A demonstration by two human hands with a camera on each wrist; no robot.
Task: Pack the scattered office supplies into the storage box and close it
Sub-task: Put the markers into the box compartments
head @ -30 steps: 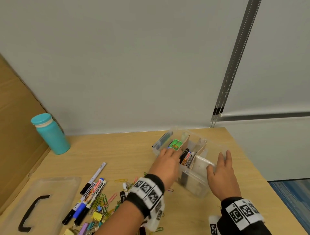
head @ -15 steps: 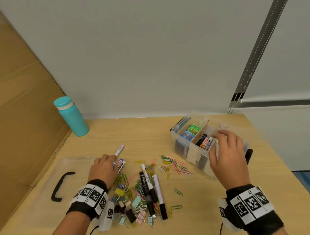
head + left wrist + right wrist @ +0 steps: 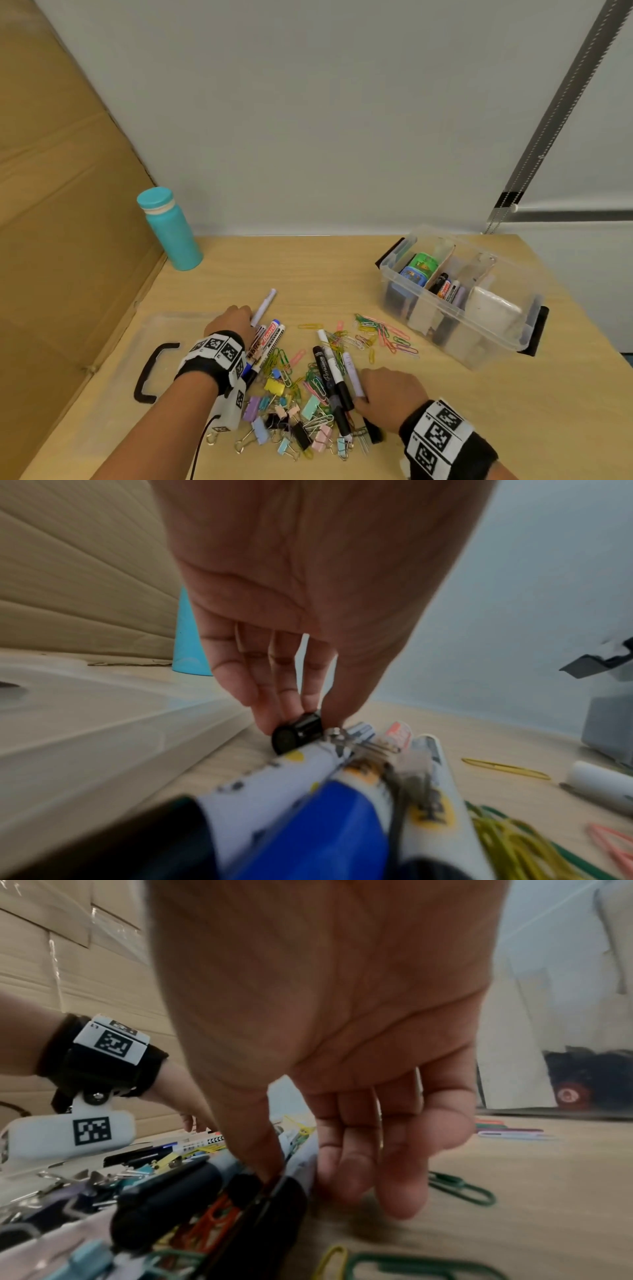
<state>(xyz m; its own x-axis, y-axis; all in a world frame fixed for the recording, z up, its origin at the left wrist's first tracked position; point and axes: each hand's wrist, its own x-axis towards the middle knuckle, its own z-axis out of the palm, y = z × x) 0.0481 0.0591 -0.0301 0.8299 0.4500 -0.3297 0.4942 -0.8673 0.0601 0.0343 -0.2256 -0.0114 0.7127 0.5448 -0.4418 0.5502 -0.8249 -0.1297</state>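
Pinching the black cap end of a white marker pen, the left hand works beside the clear plastic lid. Right hand curls thumb and fingers around a lilac marker. Beyond it sits the open transparent storage box.

You face a plain pale grey wall behind a light wood table. Brown cardboard sheet leans along the table's left edge. At right, a window blind w/ bead chain. Even, soft light.
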